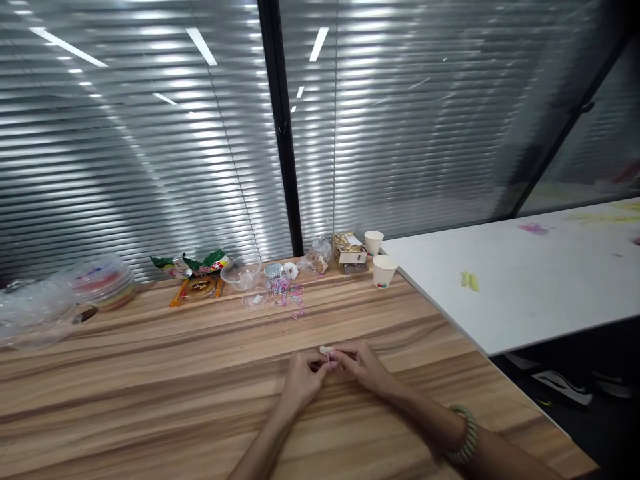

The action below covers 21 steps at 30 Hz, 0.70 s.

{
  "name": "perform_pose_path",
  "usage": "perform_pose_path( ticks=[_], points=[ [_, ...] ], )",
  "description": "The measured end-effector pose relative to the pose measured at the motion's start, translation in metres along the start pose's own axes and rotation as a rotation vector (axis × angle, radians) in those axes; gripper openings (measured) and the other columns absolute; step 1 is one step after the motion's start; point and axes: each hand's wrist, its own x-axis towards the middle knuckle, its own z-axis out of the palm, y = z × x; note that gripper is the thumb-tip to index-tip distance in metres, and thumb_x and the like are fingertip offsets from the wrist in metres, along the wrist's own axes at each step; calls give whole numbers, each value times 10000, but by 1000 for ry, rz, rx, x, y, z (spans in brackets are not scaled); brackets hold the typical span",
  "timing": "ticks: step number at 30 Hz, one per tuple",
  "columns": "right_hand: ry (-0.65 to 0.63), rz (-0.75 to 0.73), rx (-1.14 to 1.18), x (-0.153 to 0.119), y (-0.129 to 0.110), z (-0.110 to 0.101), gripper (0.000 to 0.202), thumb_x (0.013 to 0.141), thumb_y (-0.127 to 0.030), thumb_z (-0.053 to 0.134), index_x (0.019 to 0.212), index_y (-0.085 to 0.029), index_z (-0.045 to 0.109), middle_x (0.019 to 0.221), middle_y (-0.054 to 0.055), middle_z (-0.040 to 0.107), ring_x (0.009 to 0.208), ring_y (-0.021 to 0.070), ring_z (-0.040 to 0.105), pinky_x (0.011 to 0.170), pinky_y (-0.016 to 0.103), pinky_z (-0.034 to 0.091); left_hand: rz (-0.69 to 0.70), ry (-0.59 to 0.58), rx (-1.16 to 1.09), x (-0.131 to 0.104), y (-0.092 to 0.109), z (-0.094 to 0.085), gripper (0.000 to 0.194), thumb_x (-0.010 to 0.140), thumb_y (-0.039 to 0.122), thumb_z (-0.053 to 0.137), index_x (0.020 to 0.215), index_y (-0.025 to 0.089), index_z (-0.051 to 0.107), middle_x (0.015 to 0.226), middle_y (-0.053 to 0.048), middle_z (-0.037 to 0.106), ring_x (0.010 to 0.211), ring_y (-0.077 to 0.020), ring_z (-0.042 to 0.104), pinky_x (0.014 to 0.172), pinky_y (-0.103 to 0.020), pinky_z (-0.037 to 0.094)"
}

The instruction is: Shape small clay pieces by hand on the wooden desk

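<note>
- A small, pale, lumpy piece (pixel 326 349) with a smooth, matte look sits above the bench (pixel 165 380), near its front middle, between two bare hands.
- A thin pink piece (pixel 329 360), narrow as a thread or stick, stands just below it.
- The left hand (pixel 303 380) has its fingers closed on the thin pink piece.
- The right hand (pixel 367 370) has its fingertips pinched on the pale, lumpy piece; a ribbed, beaded-looking band (pixel 465 435) circles that forearm.
- The bench has a wood-grain top with brown streaks.
- Beyond the hands, tiny pink and purple bits (pixel 296 297) lie scattered beside a small round tub (pixel 273 270).
- A clear, flat lid (pixel 255 299) lies near a clear plastic bowl (pixel 241 275); no contents can be made out in the bowl.
- A white ring-shaped piece (pixel 290 270) and a crinkled clear bag (pixel 319 255) with brownish contents lie right of the tub.
- Next comes a gold patterned box (pixel 349 250), then two white paper cups (pixel 384 272), their insides hidden.
- Leftward are a shiny green packet (pixel 207 263), an orange packet (pixel 197 291) and stacked round clear containers (pixel 104 283) with colourful contents.
- Two yellow lumps (pixel 470 281) rest on the white table (pixel 540 287).
</note>
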Motion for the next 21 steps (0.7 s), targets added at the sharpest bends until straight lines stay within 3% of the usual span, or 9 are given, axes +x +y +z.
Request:
perform_pose_path(
  ticks=[3,6,9,11,16,19,21],
  points=[
    [56,129,254,4,4,2,427,805,-499,469,598,-141,577,503,-19,469,432,79,338,423,193,253,76,57,58,-4,12,1,353,830,362,433,656,165,669,651,-48,644,644,-181,558,647,-263,407],
    [163,221,433,7,5,3,433,736,-544,540,590,-136,535,501,-35,407,430,66,284,397,189,195,192,162,66,-11,24,-1,293,848,309,419,760,177,665,771,-73,644,813,-204,549,775,-299,397],
    [162,243,502,7,2,6,453,704,-567,566,568,-141,495,500,-40,390,433,62,278,403,192,187,331,90,57,-18,29,-3,223,831,259,461,820,193,674,838,-81,655,935,-216,523,869,-319,363],
    [131,237,502,6,0,8,471,707,-583,552,554,-144,475,498,-37,395,429,62,286,405,194,198,336,27,12,-19,27,-3,212,821,262,479,794,193,677,842,-79,655,914,-210,534,868,-312,366],
    [124,140,333,4,6,11,460,766,-571,487,604,-142,535,515,-18,442,442,79,340,417,196,254,-25,96,-407,-7,11,1,305,797,381,488,610,157,576,627,-20,573,664,-150,527,692,-260,406],
    [65,14,90,2,10,8,435,829,-523,423,692,-151,602,544,4,501,477,107,412,465,216,327,-203,126,-740,-1,3,2,295,726,406,559,593,145,520,565,14,503,530,-102,461,522,-210,369],
    [17,-93,-98,1,11,5,402,871,-459,384,752,-163,630,620,34,561,562,135,482,553,240,380,-278,114,-887,0,1,1,261,678,376,619,631,135,531,596,15,519,493,-77,442,509,-199,374]
  ],
)
